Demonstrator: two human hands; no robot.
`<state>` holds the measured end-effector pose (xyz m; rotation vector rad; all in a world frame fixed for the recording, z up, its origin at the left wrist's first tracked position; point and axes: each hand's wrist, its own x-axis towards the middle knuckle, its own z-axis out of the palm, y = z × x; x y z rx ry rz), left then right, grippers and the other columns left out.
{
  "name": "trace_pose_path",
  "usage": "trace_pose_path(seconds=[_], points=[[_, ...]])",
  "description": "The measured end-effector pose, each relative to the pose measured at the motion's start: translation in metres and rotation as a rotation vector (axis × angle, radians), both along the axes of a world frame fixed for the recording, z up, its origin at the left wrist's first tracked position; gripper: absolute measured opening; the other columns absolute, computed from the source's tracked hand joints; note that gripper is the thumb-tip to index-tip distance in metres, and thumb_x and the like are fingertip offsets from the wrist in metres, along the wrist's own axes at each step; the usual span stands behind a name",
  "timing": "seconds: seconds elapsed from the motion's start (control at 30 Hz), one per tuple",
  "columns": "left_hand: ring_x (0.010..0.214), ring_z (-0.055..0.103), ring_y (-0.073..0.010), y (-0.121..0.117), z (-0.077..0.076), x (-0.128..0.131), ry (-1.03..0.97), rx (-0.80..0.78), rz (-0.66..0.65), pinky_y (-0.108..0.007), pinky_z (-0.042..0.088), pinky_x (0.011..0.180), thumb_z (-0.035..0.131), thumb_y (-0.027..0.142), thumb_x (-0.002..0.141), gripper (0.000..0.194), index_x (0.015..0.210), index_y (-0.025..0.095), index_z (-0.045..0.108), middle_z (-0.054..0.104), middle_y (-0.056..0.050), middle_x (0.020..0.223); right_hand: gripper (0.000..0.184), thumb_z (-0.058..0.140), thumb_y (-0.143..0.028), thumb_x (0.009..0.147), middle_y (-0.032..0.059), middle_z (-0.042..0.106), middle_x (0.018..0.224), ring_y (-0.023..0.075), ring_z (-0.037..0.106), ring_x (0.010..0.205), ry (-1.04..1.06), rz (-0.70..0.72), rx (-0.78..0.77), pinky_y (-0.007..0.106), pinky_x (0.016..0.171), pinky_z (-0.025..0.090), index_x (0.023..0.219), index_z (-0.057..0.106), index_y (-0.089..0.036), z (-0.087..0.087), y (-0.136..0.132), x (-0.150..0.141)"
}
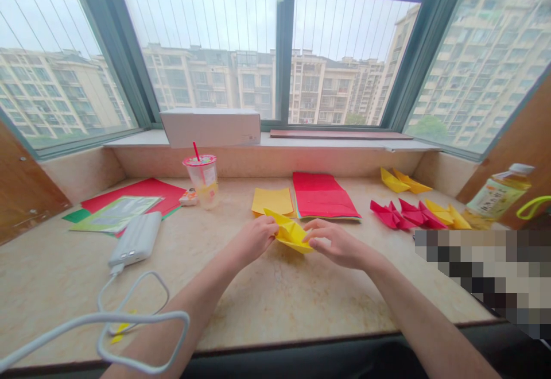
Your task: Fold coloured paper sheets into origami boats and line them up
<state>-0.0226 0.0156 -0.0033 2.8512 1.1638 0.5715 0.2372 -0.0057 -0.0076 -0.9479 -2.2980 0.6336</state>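
A partly folded yellow paper piece (290,233) lies low over the marble counter (267,293), between both hands. My left hand (253,238) is closed, pinching the paper's left end. My right hand (338,244) grips its right end, fingers curled along the edge. Just behind sit a flat yellow sheet (272,200) and a stack of red sheets (323,196).
Folded red paper shapes (402,214) and yellow ones (445,213) lie at the right, with a tea bottle (497,195) beyond. On the left are a white power bank (135,239) with its cable (129,316), a plastic cup with a straw (202,179) and coloured sheets (129,204). A white box (210,127) rests on the windowsill.
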Motion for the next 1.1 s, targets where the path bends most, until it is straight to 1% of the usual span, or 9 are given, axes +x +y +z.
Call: trace_pose_path(seconds=[0.1, 0.23, 0.3, 0.47, 0.63, 0.77, 0.97, 1.03, 1.1], points=[[0.09, 0.064, -0.0187, 0.002, -0.001, -0.001, 0.004, -0.036, -0.025, -0.027, 0.051, 0.079, 0.054, 0.004, 0.085, 0.02, 0.079, 0.016, 0.068, 0.068, -0.006, 0.087, 0.041, 0.039, -0.04, 0.101, 0.0054, 0.069, 0.092, 0.0188, 0.063, 0.08, -0.007, -0.029, -0.016, 0.031, 0.072, 0.047, 0.089, 0.073, -0.021, -0.002, 0.0, -0.005], [0.087, 0.064, -0.0197, 0.003, -0.004, -0.002, 0.02, -0.031, -0.032, -0.028, 0.052, 0.078, 0.055, 0.003, 0.082, 0.02, 0.075, 0.017, 0.068, 0.069, -0.006, 0.084, 0.049, 0.036, -0.042, 0.101, 0.0008, 0.063, 0.067, 0.0152, 0.054, 0.059, -0.048, -0.068, -0.027, 0.026, 0.055, 0.035, 0.073, 0.069, -0.019, -0.003, -0.002, -0.008], [0.086, 0.064, -0.0205, 0.003, -0.005, -0.002, 0.022, -0.032, -0.026, -0.029, 0.052, 0.078, 0.055, 0.003, 0.081, 0.019, 0.074, 0.016, 0.067, 0.07, -0.007, 0.084, 0.047, 0.04, -0.043, 0.1, 0.0, 0.063, 0.065, 0.0143, 0.052, 0.057, -0.066, -0.069, -0.031, 0.026, 0.053, 0.032, 0.073, 0.069, -0.019, -0.003, -0.003, -0.007], [0.089, 0.064, -0.0207, 0.004, -0.004, -0.001, -0.002, -0.023, -0.011, -0.03, 0.052, 0.08, 0.054, 0.004, 0.083, 0.019, 0.079, 0.016, 0.068, 0.07, -0.008, 0.087, 0.027, 0.064, -0.046, 0.087, -0.0006, 0.067, 0.072, 0.0134, 0.055, 0.06, -0.149, -0.033, -0.002, 0.024, 0.055, 0.034, 0.097, 0.072, -0.022, -0.003, -0.005, -0.004], [0.101, 0.064, -0.0233, 0.011, -0.008, -0.003, -0.055, 0.032, 0.012, -0.036, 0.053, 0.089, 0.052, 0.006, 0.087, 0.017, 0.087, 0.015, 0.067, 0.068, -0.011, 0.105, 0.02, 0.063, -0.036, 0.089, -0.0012, 0.064, 0.067, 0.0116, 0.051, 0.059, -0.193, -0.048, 0.109, 0.024, 0.057, 0.033, 0.081, 0.069, -0.019, -0.005, -0.004, -0.007], [0.112, 0.059, -0.026, 0.014, -0.007, -0.005, -0.187, 0.224, 0.061, -0.043, 0.05, 0.097, 0.051, 0.013, 0.091, 0.024, 0.11, 0.017, 0.064, 0.062, -0.013, 0.122, 0.022, 0.055, -0.029, 0.093, 0.0003, 0.065, 0.07, 0.0118, 0.053, 0.061, -0.076, -0.167, 0.192, 0.024, 0.059, 0.035, 0.078, 0.067, -0.017, -0.003, -0.001, -0.004], [0.099, 0.062, -0.0226, 0.01, 0.001, -0.009, -0.265, 0.337, 0.054, -0.039, 0.052, 0.088, 0.049, 0.018, 0.094, 0.016, 0.097, 0.017, 0.065, 0.066, -0.009, 0.106, 0.029, 0.05, -0.035, 0.097, 0.0015, 0.063, 0.07, 0.0132, 0.055, 0.062, 0.156, -0.455, 0.421, 0.024, 0.061, 0.039, 0.08, 0.065, -0.017, 0.012, 0.003, 0.004], [0.095, 0.063, -0.0218, 0.01, 0.002, -0.009, -0.247, 0.331, 0.031, -0.036, 0.052, 0.084, 0.049, 0.017, 0.094, 0.016, 0.094, 0.017, 0.064, 0.067, -0.008, 0.101, 0.03, 0.047, -0.038, 0.099, 0.0028, 0.067, 0.075, 0.0143, 0.059, 0.065, 0.104, -0.541, 0.461, 0.024, 0.063, 0.04, 0.087, 0.066, -0.018, 0.026, 0.01, 0.012], [0.091, 0.063, -0.0208, 0.009, 0.002, -0.008, -0.225, 0.307, 0.014, -0.035, 0.052, 0.081, 0.049, 0.017, 0.094, 0.015, 0.093, 0.017, 0.064, 0.067, -0.007, 0.099, 0.033, 0.043, -0.04, 0.1, 0.0038, 0.07, 0.08, 0.0163, 0.063, 0.072, -0.075, -0.638, 0.449, 0.026, 0.066, 0.04, 0.092, 0.067, -0.019, 0.043, 0.024, 0.027]])
